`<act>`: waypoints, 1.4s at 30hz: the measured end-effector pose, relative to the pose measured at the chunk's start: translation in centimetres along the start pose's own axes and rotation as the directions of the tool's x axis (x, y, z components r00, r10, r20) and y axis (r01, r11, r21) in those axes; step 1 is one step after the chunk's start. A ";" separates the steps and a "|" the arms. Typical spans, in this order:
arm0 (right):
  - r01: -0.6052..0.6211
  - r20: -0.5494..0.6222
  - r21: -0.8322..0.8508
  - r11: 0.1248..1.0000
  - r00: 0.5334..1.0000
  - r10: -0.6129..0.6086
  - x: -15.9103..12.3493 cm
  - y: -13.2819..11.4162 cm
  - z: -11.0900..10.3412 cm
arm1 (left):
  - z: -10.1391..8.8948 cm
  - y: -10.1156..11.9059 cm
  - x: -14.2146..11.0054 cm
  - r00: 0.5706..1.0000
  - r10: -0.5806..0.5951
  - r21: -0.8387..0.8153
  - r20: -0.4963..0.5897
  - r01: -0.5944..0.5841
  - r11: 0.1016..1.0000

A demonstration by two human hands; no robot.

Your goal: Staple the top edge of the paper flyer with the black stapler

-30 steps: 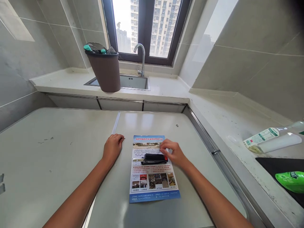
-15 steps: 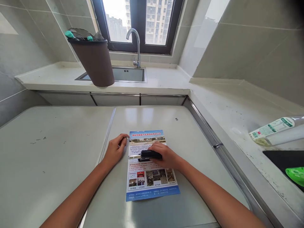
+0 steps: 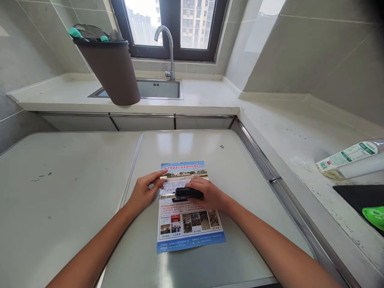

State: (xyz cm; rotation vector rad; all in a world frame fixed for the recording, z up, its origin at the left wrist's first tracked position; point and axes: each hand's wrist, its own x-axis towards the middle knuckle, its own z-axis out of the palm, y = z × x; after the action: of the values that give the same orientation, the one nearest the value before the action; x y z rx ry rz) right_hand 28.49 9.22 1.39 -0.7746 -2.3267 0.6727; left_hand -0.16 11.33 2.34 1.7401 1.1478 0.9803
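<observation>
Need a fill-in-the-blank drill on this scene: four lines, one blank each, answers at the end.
The ____ hand holds the black stapler.
The bottom band of the printed sheet is ____.
The faucet stands between the sink and the ____.
On the counter, the clear bottle lies on its ____.

Missing words: right; blue; window; side.

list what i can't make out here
All in the head view:
Right end of the stapler: under the right hand
Far end of the bottle: cut off by right edge
Rest of the green item: same edge
Part of the sink: behind the bin
Fine print on the flyer: too small
</observation>
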 end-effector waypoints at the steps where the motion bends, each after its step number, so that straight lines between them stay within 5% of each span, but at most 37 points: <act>1: 0.006 -0.004 -0.009 1.000 1.000 -0.006 0.0 -0.1 0.0 | -0.1 -0.1 0.0 1.000 0.019 0.034 0.000 -0.019 0.999; 11: -0.038 -0.214 -0.012 0.999 0.976 0.035 -0.4 0.2 0.1 | 0.2 0.8 -0.2 0.973 0.124 0.073 0.195 -0.141 0.987; 22: -0.039 -0.166 -0.037 0.999 0.986 0.033 -0.4 0.2 0.3 | 0.9 0.9 -0.1 0.914 0.275 0.168 0.299 -0.334 0.927; 30: -0.038 -0.161 -0.031 0.999 0.986 0.032 -0.4 0.2 0.2 | 1.0 0.4 0.0 0.914 0.284 0.147 0.289 -0.336 0.930; 42: -0.052 -0.223 0.016 0.999 0.973 0.054 -0.5 0.5 -0.1 | -0.2 -0.2 0.0 0.814 0.451 0.308 0.367 -0.563 0.767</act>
State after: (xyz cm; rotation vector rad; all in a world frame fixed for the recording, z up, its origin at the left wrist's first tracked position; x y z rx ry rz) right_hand 29.07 9.24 0.98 -0.8637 -2.1042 0.5874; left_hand -0.38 11.40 2.19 2.5330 0.7274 0.7974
